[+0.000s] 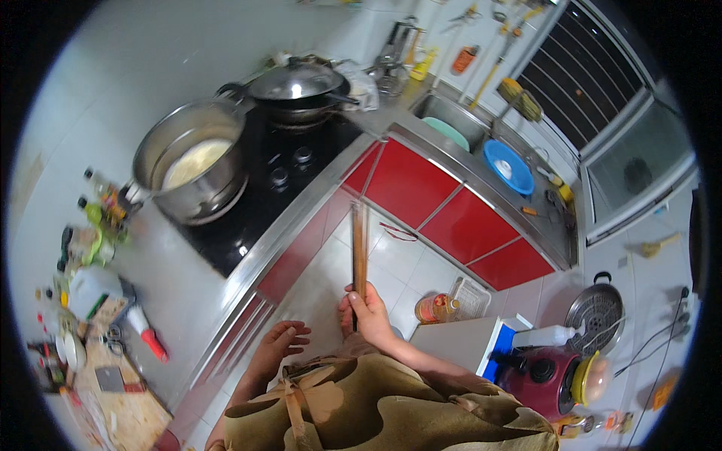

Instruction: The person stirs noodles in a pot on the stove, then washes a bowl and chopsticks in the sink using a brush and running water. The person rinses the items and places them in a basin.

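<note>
My right hand (369, 317) grips a bundle of long, dark brown wooden chopsticks (360, 248) near its lower end. They point away from me over the floor, in front of the red cabinets, and their far tips are blurred. How many there are is hard to tell. Lower and to the left, my left hand (282, 343) holds nothing, its fingers loosely apart beside the counter edge. On the black gas hob (265, 214) stands a large stainless steel pot (192, 197) with a pale, whitish content (197, 160) at its bottom.
A lidded wok (296, 84) occupies the far burner. Bottles (98, 211), scissors (114, 339) and a wooden cutting board (132, 417) with a cleaver (110, 379) line the left counter. Blue basin (510, 166) and sink (451, 113) lie right. An oil bottle (434, 309) stands on the floor.
</note>
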Demonstrator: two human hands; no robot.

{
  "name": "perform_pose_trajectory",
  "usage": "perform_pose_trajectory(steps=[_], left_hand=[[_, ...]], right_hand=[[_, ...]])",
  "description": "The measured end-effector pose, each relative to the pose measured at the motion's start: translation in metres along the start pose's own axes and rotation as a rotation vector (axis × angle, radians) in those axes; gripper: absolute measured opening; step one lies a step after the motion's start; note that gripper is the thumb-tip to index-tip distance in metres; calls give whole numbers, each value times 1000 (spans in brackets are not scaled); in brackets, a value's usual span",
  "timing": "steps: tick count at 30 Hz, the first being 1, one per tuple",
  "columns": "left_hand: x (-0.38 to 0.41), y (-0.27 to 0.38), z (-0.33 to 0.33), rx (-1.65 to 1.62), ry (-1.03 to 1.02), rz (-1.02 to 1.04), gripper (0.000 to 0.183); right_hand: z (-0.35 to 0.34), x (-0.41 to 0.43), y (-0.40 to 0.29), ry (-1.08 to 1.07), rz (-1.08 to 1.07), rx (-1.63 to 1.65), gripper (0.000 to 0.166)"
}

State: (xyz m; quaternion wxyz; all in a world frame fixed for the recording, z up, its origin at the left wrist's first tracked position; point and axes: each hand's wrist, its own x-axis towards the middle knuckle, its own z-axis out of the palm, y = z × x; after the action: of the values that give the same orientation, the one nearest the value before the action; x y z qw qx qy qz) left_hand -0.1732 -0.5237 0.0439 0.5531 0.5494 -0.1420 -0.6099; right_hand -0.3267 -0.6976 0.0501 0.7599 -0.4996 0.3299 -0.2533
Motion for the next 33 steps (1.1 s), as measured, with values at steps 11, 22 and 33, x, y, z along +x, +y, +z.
perform_pose_trajectory(steps=[11, 22, 33], left_hand=[[151, 79, 101, 403, -271, -68, 31], [259, 79, 142, 400, -228, -231, 29], [353, 102, 152, 516, -403, -300, 30]], right_hand=[[-181, 85, -37, 492, -102, 111, 16], [-239, 128, -45, 608, -99, 191, 19], [-282, 129, -63, 814, -193, -116, 18]])
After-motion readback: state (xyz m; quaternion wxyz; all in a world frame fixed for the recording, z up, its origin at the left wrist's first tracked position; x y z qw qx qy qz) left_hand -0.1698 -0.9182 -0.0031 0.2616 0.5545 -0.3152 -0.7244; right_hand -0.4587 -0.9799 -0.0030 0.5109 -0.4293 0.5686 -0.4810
